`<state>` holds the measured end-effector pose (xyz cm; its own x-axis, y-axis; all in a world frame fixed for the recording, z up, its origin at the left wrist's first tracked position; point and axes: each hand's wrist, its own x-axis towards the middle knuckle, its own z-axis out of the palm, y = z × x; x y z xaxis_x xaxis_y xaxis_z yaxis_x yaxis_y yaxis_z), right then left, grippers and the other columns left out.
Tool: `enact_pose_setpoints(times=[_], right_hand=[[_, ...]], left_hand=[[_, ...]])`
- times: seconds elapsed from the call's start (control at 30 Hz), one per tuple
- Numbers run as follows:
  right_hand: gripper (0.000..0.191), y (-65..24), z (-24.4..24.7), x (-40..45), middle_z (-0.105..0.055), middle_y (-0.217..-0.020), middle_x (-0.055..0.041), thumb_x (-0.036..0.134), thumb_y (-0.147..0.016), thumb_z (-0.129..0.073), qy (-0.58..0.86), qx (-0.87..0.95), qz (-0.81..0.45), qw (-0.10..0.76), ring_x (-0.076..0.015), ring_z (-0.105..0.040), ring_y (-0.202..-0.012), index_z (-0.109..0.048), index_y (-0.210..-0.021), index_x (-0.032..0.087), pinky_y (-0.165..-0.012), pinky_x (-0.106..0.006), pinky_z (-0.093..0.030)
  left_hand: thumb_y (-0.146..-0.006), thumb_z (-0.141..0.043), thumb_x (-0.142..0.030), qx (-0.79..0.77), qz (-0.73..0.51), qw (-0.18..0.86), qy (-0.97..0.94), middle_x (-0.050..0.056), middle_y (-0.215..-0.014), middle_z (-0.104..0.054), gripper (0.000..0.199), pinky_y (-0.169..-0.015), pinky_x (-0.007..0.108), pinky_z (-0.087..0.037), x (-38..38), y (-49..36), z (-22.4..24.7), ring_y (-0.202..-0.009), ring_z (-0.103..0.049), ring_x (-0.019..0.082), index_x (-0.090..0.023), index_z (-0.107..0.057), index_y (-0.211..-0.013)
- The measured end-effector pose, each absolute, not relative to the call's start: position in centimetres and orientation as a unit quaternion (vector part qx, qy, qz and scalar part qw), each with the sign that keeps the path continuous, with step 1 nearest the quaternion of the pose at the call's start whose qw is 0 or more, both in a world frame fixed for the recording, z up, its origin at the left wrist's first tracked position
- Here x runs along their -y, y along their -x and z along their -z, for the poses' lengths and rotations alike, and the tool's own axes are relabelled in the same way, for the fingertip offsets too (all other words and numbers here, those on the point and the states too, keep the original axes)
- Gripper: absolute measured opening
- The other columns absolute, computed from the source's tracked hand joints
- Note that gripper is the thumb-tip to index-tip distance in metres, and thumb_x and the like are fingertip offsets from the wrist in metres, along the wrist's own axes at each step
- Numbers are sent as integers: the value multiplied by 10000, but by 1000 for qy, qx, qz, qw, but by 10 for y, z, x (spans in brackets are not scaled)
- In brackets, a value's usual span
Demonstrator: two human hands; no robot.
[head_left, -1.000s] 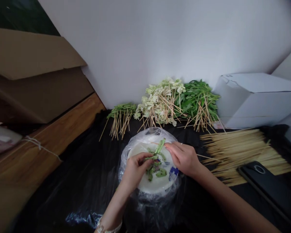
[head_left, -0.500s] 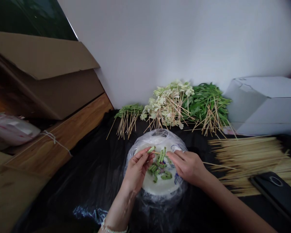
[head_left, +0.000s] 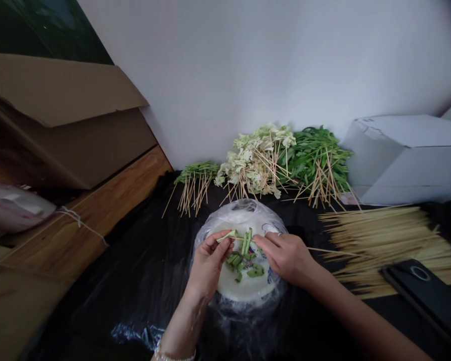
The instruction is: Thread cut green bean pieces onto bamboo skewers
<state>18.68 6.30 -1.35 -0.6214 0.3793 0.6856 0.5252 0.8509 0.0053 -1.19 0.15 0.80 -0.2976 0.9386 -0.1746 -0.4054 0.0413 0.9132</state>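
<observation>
My left hand (head_left: 208,263) pinches a short piece of green bean (head_left: 231,234) between thumb and fingertips. My right hand (head_left: 289,256) is closed around a thin wooden skewer (head_left: 334,251), whose long end sticks out to the right behind it. Between the two hands, a few green bean pieces (head_left: 247,240) sit side by side on the skewer, crosswise to it. The skewer's tip meets the piece in my left hand; whether it has pierced it I cannot tell. Below lie loose cut bean pieces (head_left: 254,271) in a white, plastic-wrapped dish (head_left: 240,292).
Skewered green beans (head_left: 197,170), pale leafy vegetable skewers (head_left: 248,150) and green leaf skewers (head_left: 319,150) lie along the wall. At right are bare skewers (head_left: 383,235), a dark phone (head_left: 417,286) and a white box (head_left: 409,160). A cardboard box (head_left: 97,140) stands left.
The view has shifted slightly. My hands keep nearly the same pose over the dish, with the bean piece in the left lying more level along the skewer.
</observation>
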Motion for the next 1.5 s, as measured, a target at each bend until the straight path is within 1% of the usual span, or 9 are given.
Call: enact_pose_setpoints(times=[0.23,0.4,0.47,0.57,0.67,0.8,1.03,1.23,1.5], right_hand=[[290,-189,12,-64,-631,-707,-30,96,-922,-421,243,892,128,360,-130,-535,-565,-674,-1059,126,-519,-292,-384],[274,-190,11,-65,-656,-725,-46,68,-914,-439,227,879,146,392,-124,-552,-567,-669,-1054,118,-525,-282,-409],[266,-190,10,-65,-656,-722,-47,74,-923,-438,228,877,144,397,-124,-551,-566,-666,-1053,121,-528,-283,-412],[254,-190,9,-64,-647,-705,-42,79,-928,-445,226,876,133,404,-126,-544,-556,-663,-1052,114,-524,-291,-406],[254,-189,8,-63,-648,-712,-41,82,-933,-442,228,877,120,406,-128,-543,-557,-661,-1058,110,-522,-297,-402],[251,-188,8,-62,-647,-710,-28,103,-954,-431,235,879,111,399,-124,-542,-557,-661,-1054,120,-524,-294,-403],[239,-189,7,-61,-643,-710,-29,109,-960,-438,235,878,108,402,-121,-545,-573,-661,-1047,116,-542,-286,-404],[255,-187,3,-59,-601,-668,-6,109,-964,-420,231,876,113,409,-114,-494,-532,-664,-1035,120,-520,-284,-364],[256,-186,3,-59,-589,-663,-6,117,-966,-419,232,879,123,398,-119,-476,-525,-667,-1031,117,-509,-292,-347]], left_hand=[[-628,-884,-322,-498,-662,489,-273,22,-742,-750,357,-648,193,-521,-2,13,-12,-658,-677,108,-174,-616,-813],[-640,-857,-287,-498,-670,484,-264,66,-1021,-753,343,-715,241,-538,2,15,-19,-801,-730,164,-178,-538,-704],[-656,-836,-284,-491,-668,489,-272,68,-976,-763,337,-707,251,-536,3,15,-19,-748,-726,159,-186,-517,-702],[-689,-818,-316,-497,-666,467,-301,24,-803,-752,296,-643,221,-507,4,16,-15,-630,-669,116,-190,-560,-761],[-719,-812,-367,-499,-668,452,-317,-8,-725,-716,282,-660,201,-497,5,15,-10,-666,-648,105,-186,-637,-846],[-662,-861,-394,-504,-664,472,-288,2,-759,-729,352,-653,209,-516,6,14,-8,-704,-674,122,-187,-697,-895],[-543,-940,-304,-448,-677,549,-198,-1,-729,-725,353,-609,155,-531,4,13,-10,-649,-656,80,-164,-769,-818],[-533,-944,-191,-407,-682,588,-148,8,-717,-712,351,-590,134,-543,1,12,-10,-621,-638,66,-109,-775,-830],[-528,-944,-172,-404,-678,598,-140,3,-704,-714,355,-586,132,-548,0,11,-9,-616,-636,64,-108,-778,-835]])
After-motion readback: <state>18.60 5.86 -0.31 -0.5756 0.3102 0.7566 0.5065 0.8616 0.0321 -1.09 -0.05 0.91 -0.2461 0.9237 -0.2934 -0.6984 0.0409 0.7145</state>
